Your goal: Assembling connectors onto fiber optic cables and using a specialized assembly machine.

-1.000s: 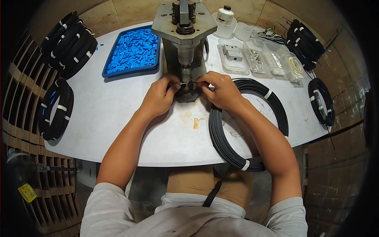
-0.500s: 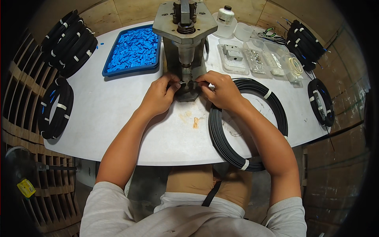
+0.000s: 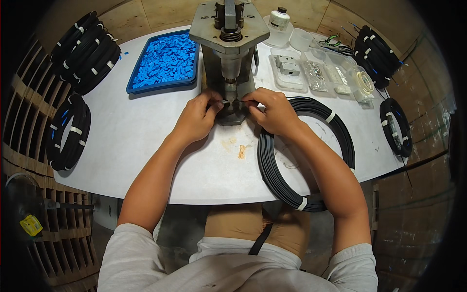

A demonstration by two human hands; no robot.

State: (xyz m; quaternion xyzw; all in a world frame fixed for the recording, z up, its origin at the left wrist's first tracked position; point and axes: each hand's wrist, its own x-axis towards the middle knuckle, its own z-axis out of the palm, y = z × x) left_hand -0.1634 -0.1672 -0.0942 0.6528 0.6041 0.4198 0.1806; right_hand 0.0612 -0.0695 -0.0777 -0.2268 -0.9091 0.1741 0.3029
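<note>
A metal bench press stands upright at the far middle of the table, its ram pointing down at a small die. Left of the die, my left hand is closed in a pinch on a small silvery piece, too small to name. Opposite it, my right hand pinches a thin black cable whose end reaches the die; the exact contact is hidden. A bit of white shows by the right fingers. Under my right forearm lies a large coil of black cable with white ties.
A blue tray of small blue plastic parts sits left of the press. Clear boxes of small metal parts, a tape roll and a white bottle stand at right. More black coils rest along both table sides.
Both hands hold the same pinch at the die. The whole view has shifted very slightly; nothing else visibly differs.
</note>
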